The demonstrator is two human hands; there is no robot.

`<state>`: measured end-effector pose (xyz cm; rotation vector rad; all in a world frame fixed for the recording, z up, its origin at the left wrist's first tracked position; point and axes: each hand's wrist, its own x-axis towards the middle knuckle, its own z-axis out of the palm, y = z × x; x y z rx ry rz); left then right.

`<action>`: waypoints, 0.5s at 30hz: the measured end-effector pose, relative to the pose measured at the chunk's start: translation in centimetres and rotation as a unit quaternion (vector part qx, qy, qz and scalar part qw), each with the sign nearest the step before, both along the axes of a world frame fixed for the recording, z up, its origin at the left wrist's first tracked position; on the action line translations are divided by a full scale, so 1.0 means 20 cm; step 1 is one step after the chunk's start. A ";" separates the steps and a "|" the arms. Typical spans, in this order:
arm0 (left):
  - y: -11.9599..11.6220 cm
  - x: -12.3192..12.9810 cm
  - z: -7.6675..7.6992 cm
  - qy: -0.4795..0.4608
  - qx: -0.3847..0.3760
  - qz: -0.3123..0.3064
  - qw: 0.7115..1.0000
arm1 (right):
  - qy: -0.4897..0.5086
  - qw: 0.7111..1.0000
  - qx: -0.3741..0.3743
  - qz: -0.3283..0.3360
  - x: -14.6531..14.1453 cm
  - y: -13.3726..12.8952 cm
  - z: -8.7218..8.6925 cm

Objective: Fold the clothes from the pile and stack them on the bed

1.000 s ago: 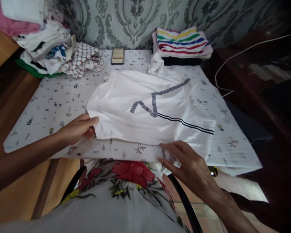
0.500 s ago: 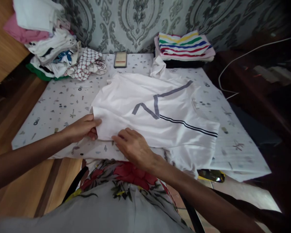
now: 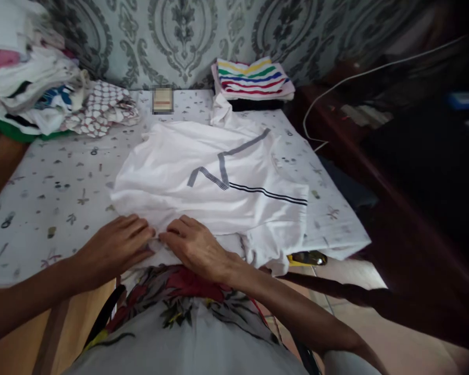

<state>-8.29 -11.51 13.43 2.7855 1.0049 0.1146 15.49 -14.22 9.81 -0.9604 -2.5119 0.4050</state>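
Observation:
A white shirt (image 3: 168, 156) with dark striped bands lies spread on the patterned white cloth (image 3: 74, 172) covering the table. Its near left edge is under the fingers of both hands. My left hand (image 3: 119, 245) is closed on that edge, fingers together and pointing right. Just to its right, my right hand (image 3: 197, 247) pinches the same edge, its thumb close to the left fingertips. One sleeve of the shirt hangs over the table's front edge.
A heap of crumpled clothes (image 3: 27, 88) fills the back left. Folded clothes with a rainbow-striped top (image 3: 254, 78) stand at the back, right of a small blurred box (image 3: 162, 100). A white cable (image 3: 336, 83) runs over dark furniture (image 3: 359, 151) at the right.
The view has shifted right. My left hand has moved from the shirt's left corner toward the near edge, close beside my right hand. That corner now lies lower and rumpled.

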 end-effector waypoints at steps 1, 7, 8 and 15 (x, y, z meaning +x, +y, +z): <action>-0.01 0.00 -0.02 0.003 -0.006 -0.021 1.000 | -0.004 1.000 -0.001 -0.002 0.03 -0.01 0.00; 0.01 -0.04 -0.05 0.023 -0.011 -0.022 0.999 | -0.030 0.987 0.023 -0.159 0.33 -0.23 0.06; 0.01 -0.05 -0.04 0.029 -0.016 -0.026 0.999 | -0.030 0.979 0.037 -0.199 0.39 -0.27 0.06; 0.00 -0.12 -0.07 0.030 -0.021 -0.060 0.998 | 0.129 0.834 0.039 -0.534 0.71 -0.55 -0.11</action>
